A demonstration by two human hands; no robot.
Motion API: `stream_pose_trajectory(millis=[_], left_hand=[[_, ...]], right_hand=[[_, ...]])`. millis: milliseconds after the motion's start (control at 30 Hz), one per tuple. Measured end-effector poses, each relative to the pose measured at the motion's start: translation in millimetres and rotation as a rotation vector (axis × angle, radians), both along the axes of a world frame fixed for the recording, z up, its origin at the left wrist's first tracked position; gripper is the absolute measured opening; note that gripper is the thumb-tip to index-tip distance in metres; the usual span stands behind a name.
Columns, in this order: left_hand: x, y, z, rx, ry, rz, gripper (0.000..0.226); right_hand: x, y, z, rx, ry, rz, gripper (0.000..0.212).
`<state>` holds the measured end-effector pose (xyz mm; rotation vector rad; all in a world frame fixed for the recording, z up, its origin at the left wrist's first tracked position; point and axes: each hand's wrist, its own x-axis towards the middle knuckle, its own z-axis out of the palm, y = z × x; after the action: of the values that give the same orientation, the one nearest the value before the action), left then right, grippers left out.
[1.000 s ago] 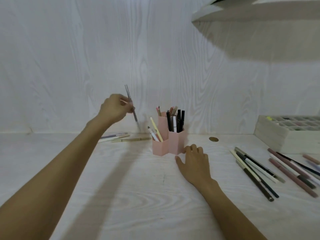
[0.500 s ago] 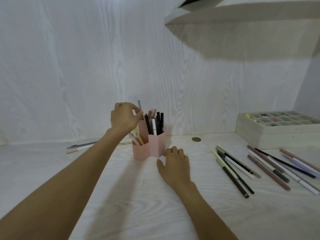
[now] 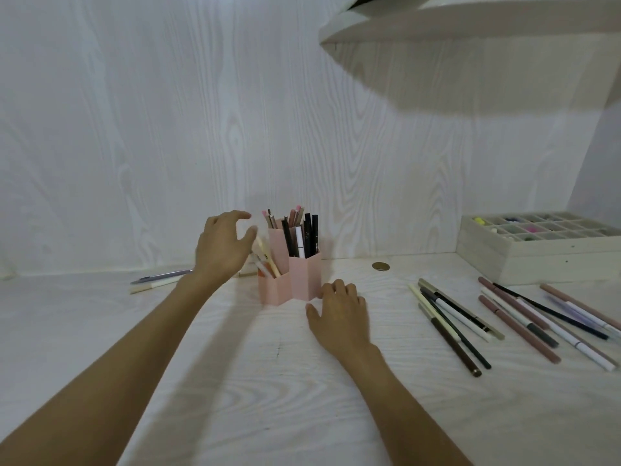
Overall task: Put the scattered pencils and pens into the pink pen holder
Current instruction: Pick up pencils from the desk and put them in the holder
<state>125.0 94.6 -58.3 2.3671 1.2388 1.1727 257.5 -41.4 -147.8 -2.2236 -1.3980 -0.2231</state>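
Note:
The pink pen holder (image 3: 304, 277) stands on the desk near the back wall, its hexagonal cups filled with several upright pens and pencils. My left hand (image 3: 223, 245) hovers just left of the holder, fingers apart and empty. My right hand (image 3: 339, 312) rests flat on the desk, fingertips at the holder's right base. Several scattered pens and pencils (image 3: 450, 319) lie to the right, with more pens (image 3: 537, 319) further right. A purple pen (image 3: 161, 276) and a cream pencil (image 3: 153, 286) lie to the left, behind my left forearm.
A pale wooden compartment tray (image 3: 537, 253) with small items sits at the back right. A round cable hole (image 3: 380, 266) is in the desk behind the holder. A shelf (image 3: 470, 25) overhangs the upper right. The wall stands close behind the holder.
My left hand carried a grey pencil to the holder, dropped it in, and now has opened and drawn slightly away. The right hand stayed at the holder's base.

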Motion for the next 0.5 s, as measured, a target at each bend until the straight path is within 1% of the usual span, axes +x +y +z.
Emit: stream_pose_trajectory(millis=[67,133,200,300,367,400,467,500], left_hand=[[-21,-2,-21,0.018,0.0,0.079,0.036],[-42,-5,-49,0.046,0.095,0.135,0.038],[-58,-5,-75,0.054,0.182,0.178,0.041],[-74,3,-94,-0.03,0.31,0.238,0.048],[-80,10,-97,-0.09,0.357,0.277,0.052],[-82,13,-99,-0.112,0.363,0.29,0.053],[-86,17,-101,-0.158,0.357,0.301,0.054],[-86,17,-102,-0.169,0.369,0.308,0.054]], right_hand=[[1,-3,3,-0.055,-0.028,0.016,0.032],[4,-9,6,-0.114,-0.049,0.063,0.033],[9,-18,11,-0.173,0.0,0.139,0.04],[21,-33,17,-0.216,0.109,0.195,0.045],[33,-42,22,-0.181,0.085,0.135,0.046],[40,-47,24,-0.16,0.045,0.068,0.047],[54,-59,26,-0.165,-0.056,-0.134,0.046],[61,-65,25,-0.207,-0.094,-0.246,0.046]])
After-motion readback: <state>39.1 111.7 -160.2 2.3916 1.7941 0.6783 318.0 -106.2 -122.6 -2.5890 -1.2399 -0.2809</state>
